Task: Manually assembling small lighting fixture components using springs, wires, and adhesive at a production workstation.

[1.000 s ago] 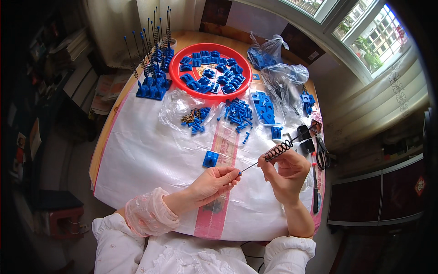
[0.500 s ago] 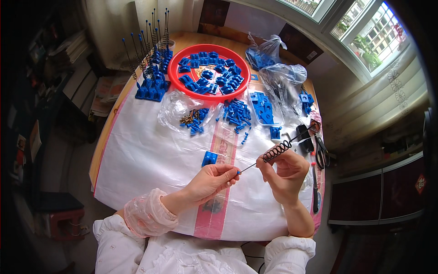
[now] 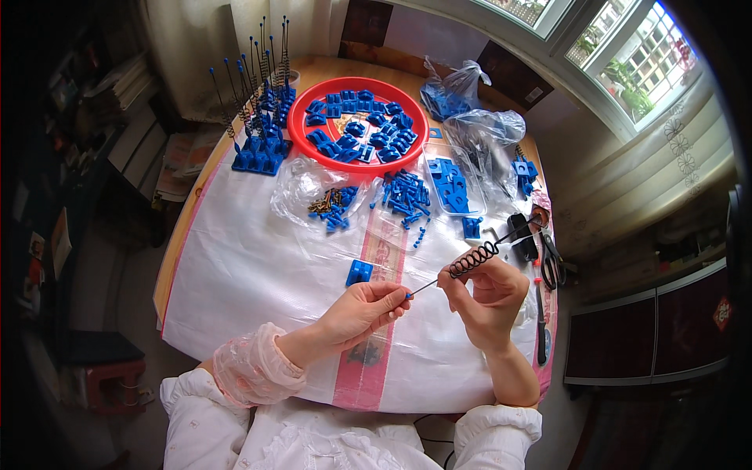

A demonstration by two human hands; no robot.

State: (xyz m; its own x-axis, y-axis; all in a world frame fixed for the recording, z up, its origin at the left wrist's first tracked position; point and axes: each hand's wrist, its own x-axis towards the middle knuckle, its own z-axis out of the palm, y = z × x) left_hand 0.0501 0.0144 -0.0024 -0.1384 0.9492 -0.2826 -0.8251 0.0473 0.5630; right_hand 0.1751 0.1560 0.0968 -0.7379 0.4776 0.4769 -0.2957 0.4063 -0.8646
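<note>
— What's the surface?
— A wooden table [image 3: 182,235] under a white sheet [image 3: 258,274], beside windows [image 3: 627,47].

— Around?
— A red tray [image 3: 301,149], a lone blue block [image 3: 359,272], scissors [image 3: 551,254].

— The hands?
— The right hand [image 3: 487,294] pinches a rod with a spring [image 3: 472,260] above the sheet; the left hand [image 3: 364,305] pinches its blue tip.

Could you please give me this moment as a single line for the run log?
left hand: pinches blue-tipped rod end | right hand: holds rod by black coil spring | blue block: on sheet beyond the hands
</note>
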